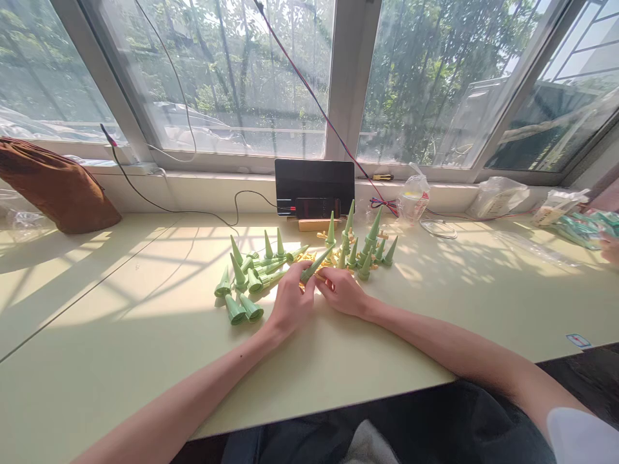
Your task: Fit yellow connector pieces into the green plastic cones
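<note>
My left hand is closed around the wide end of a green plastic cone, whose tip points up and to the right. Close beside it, my right hand has its fingers pinched together near the cone's base; what they hold is hidden. Small yellow plastic pieces lie in a pile just beyond both hands. To the left are several loose green cones, some standing and some on their sides with open ends showing. More green cones stand upright on the right, some with yellow pieces at their bases.
A dark tablet and a phone lean on a small stand at the back. A brown bag is at left. Along the right are a plastic-bagged cup, a coiled cable and another person's hand.
</note>
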A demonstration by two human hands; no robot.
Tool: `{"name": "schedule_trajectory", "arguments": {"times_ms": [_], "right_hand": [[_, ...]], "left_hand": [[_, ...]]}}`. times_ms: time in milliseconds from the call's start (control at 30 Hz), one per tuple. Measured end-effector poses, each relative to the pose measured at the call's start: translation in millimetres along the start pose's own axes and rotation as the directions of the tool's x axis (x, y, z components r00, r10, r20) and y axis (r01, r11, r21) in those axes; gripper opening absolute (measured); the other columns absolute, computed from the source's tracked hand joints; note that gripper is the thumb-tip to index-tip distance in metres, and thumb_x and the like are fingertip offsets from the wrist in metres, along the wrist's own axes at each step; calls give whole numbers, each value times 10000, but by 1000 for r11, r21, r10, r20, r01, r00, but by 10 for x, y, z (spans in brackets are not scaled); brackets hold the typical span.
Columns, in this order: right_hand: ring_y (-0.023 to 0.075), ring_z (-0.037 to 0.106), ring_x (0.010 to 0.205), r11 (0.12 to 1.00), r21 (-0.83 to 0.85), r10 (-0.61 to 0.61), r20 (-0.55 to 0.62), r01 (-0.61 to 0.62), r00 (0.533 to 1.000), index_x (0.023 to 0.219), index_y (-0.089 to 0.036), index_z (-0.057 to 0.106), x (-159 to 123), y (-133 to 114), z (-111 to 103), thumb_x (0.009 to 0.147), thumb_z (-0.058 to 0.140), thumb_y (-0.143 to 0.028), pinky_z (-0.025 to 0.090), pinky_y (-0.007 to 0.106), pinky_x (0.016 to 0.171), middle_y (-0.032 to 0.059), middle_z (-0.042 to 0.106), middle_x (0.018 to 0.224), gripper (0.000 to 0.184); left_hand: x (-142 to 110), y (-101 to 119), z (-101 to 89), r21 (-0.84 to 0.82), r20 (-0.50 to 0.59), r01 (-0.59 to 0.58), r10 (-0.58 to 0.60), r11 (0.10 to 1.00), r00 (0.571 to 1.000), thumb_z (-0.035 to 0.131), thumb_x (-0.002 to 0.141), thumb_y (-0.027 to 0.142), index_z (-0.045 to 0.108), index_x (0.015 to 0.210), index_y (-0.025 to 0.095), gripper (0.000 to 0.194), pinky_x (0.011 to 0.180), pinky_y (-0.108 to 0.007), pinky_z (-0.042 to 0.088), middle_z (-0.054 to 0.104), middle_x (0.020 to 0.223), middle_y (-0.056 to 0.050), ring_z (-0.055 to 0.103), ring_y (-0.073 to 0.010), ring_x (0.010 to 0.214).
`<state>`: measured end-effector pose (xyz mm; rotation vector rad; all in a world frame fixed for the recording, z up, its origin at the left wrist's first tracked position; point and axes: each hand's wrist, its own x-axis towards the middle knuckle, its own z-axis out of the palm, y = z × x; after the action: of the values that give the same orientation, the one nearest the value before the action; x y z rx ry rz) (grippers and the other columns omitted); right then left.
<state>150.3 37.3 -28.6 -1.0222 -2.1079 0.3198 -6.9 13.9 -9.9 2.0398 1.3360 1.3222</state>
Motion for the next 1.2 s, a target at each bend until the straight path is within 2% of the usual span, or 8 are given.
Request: {"name": "schedule_trajectory", "arguments": {"times_ms": [233, 533, 867, 1067, 1200], "right_hand": [[103, 438, 584, 999, 22, -27, -4, 27, 1000, 715, -197, 420, 1, 4, 3, 904, 450, -198, 321, 220, 570, -27, 491, 652, 192], [102, 429, 573, 999, 12, -30, 4, 30, 1000, 692, -198, 396, 10, -1, -8, 882, 449, -164, 310, 217, 561, -29, 472, 634, 200], [103, 452, 575, 999, -28, -45, 4, 45, 999, 690, -196, 424, 4, 8, -8, 843, 468, -121, 323, 211, 560, -23, 505, 639, 176], [105, 464, 583, 999, -10, -53, 12, 53, 999, 719, -193, 464, 6, 18, -3, 864, 464, -141, 338, 213, 569, -21, 515, 651, 154], [103, 463, 571, 999, -9, -46, -21, 46, 999, 731, -190, 480, 8, 6, -6, 877, 467, -164, 340, 216, 563, -20, 527, 655, 149]], "left_hand": [[2, 7, -4, -5, 10, -5, 5, 1000, 1000, 521, 877, 239, 570, 1132, 196, 264, 645, -277, 518, 642, 1074, -62, 601, -170, 841], [6, 17, 3, -4, 24, -10, 10, 1000, 1000, 520, 879, 243, 566, 1121, 196, 252, 657, -278, 518, 636, 1077, -57, 601, -152, 809], [-1, 9, 10, -8, 55, -30, 30, 1000, 998, 514, 873, 222, 591, 1106, 198, 246, 646, -275, 514, 636, 1052, -57, 606, -165, 838], [0, 20, 7, -18, 52, -26, 27, 1000, 998, 500, 876, 214, 601, 1107, 207, 252, 647, -271, 512, 641, 1043, -52, 606, -179, 887], [1, 35, 2, -28, 26, -1, 2, 1000, 1000, 518, 871, 240, 616, 1071, 204, 225, 602, -258, 501, 656, 1007, -39, 595, -145, 749]]}}
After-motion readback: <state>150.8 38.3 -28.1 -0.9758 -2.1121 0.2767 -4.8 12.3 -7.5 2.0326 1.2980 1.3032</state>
